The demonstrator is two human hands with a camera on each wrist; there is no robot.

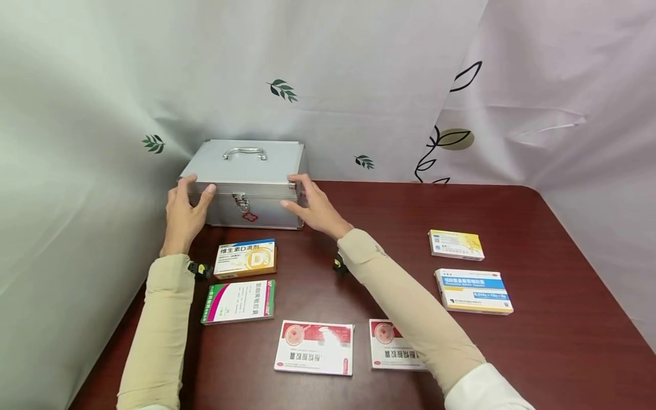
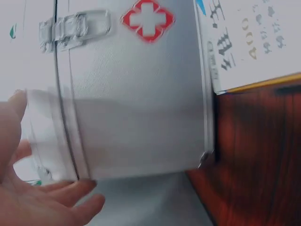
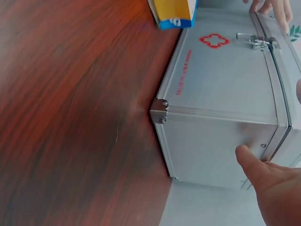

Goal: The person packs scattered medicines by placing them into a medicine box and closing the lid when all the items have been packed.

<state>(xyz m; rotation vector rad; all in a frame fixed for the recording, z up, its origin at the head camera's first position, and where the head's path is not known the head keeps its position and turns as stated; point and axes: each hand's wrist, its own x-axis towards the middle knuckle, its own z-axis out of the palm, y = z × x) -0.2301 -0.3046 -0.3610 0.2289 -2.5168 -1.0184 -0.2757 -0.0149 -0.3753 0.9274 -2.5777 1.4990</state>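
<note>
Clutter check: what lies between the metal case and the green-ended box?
The vitamin D box lies between metal case and green-ended box; head view.

Bright diffuse light, glare on one red-banded box (image 1: 314, 348), faintly shadowed silver case (image 2: 141, 122), soft wrist views

The place looks like a makeshift booth, as pale leaf-printed cloth (image 1: 359, 68) hangs across the top, left and right of the head view, around a reddish-brown table (image 1: 558, 347) at the bottom.
</note>
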